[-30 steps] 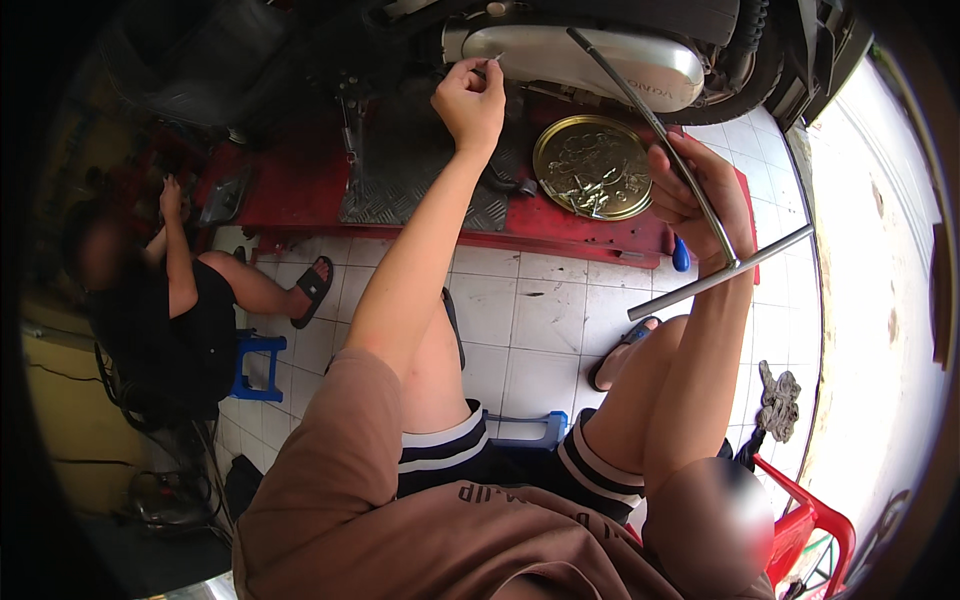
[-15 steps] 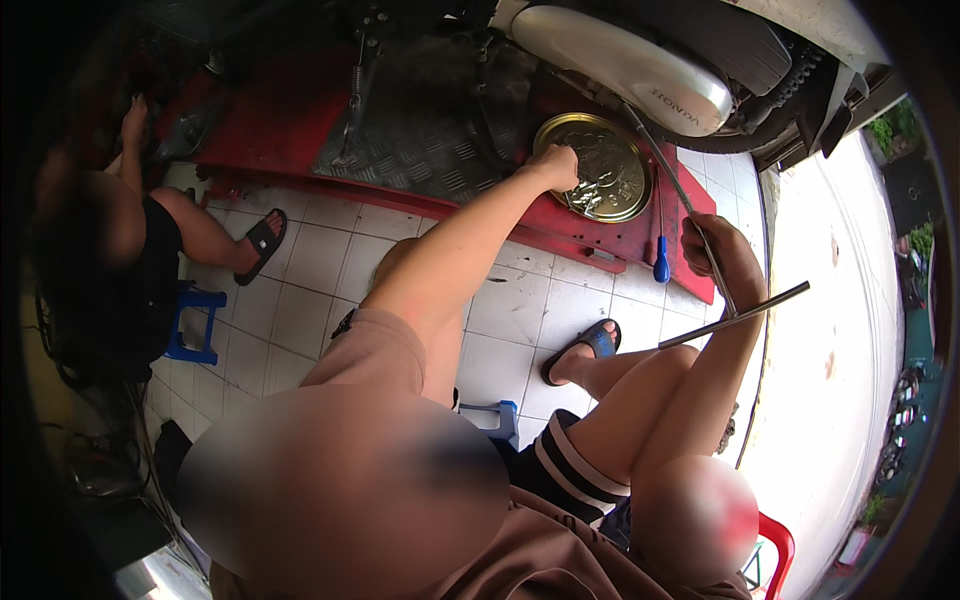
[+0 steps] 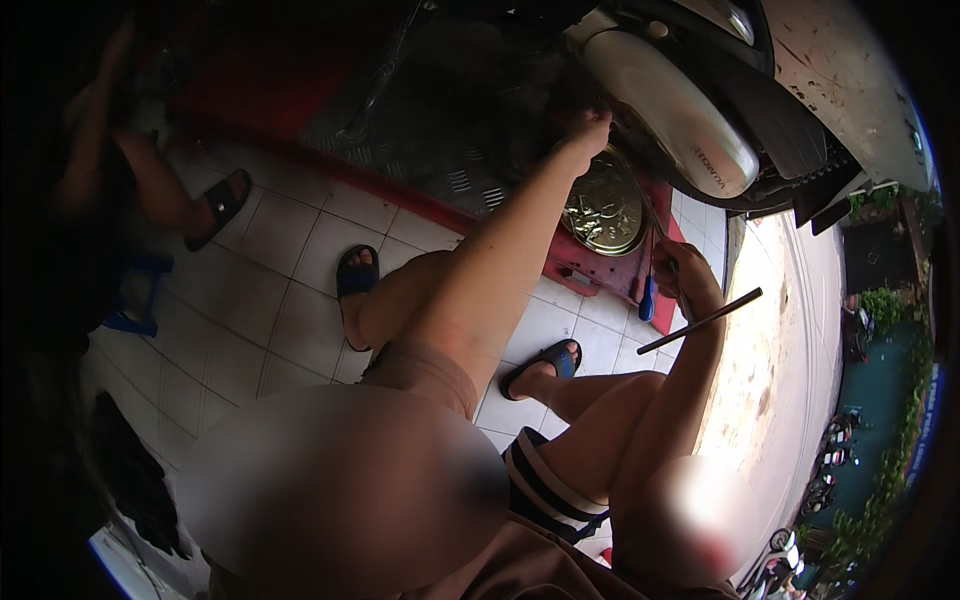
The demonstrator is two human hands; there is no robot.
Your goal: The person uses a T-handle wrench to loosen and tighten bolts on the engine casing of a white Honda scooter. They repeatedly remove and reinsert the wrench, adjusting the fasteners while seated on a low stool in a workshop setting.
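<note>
My right hand (image 3: 688,272) is wrapped round the shaft of a T-handle wrench (image 3: 715,314), whose crossbar sticks out below the fist. The wrench's shaft runs up toward the underside of a motorcycle, beside its silver exhaust cover (image 3: 680,115). My left hand (image 3: 586,137) reaches up to the motorcycle's underside, at the left of that cover. Its fingers look curled, and what they hold, if anything, is hidden. Below it sits a round gold-coloured metal pan (image 3: 605,238) with shiny liquid in it. A screwdriver with a blue handle (image 3: 647,298) lies just right of the pan.
The pan stands on a red platform (image 3: 400,215) with a dark tread-plate top. White floor tiles (image 3: 315,235) surround my sandalled feet. At the left, another person's sandalled foot (image 3: 220,205) and a blue stool (image 3: 140,295) show. A sunlit street (image 3: 790,330) runs along the right.
My left hand has moved from the pan's edge up to the motorcycle's underside. My right hand still grips the wrench, whose crossbar has tilted a little. The whole view has shifted.
</note>
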